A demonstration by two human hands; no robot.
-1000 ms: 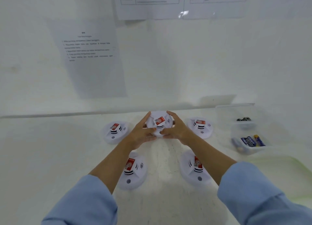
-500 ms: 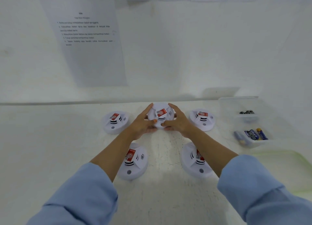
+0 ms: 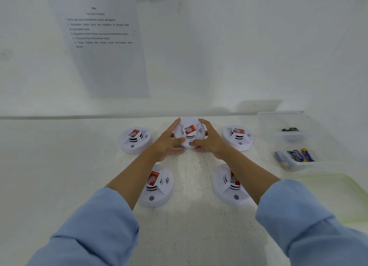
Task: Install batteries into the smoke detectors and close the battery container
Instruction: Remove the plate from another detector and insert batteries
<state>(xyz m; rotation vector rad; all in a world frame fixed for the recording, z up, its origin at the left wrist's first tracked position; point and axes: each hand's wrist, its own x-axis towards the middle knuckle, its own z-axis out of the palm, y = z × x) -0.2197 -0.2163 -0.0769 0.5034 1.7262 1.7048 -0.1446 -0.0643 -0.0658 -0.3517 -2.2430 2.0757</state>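
Several round white smoke detectors with red labels lie face up on the white table. The middle far detector (image 3: pixel 189 131) is gripped from both sides: my left hand (image 3: pixel 166 144) on its left edge, my right hand (image 3: pixel 209 140) on its right, thumbs on its near rim. It sits low, at or just above the table. Others lie at far left (image 3: pixel 135 140), far right (image 3: pixel 238 137), near left (image 3: pixel 157 186) and near right (image 3: pixel 229 186). A clear container (image 3: pixel 286 122) on the right holds blue batteries (image 3: pixel 296 155) in its near compartment and dark batteries (image 3: pixel 290 129) further back.
A printed instruction sheet (image 3: pixel 103 46) hangs on the white wall behind the table. A pale green tray (image 3: pixel 338 188) lies at the right, near the container. My blue sleeves fill the lower corners of the view.
Both hands have kept their hold on the middle detector and lowered it slightly toward the table. My head has tilted down, so the wall sheets sit higher in view.
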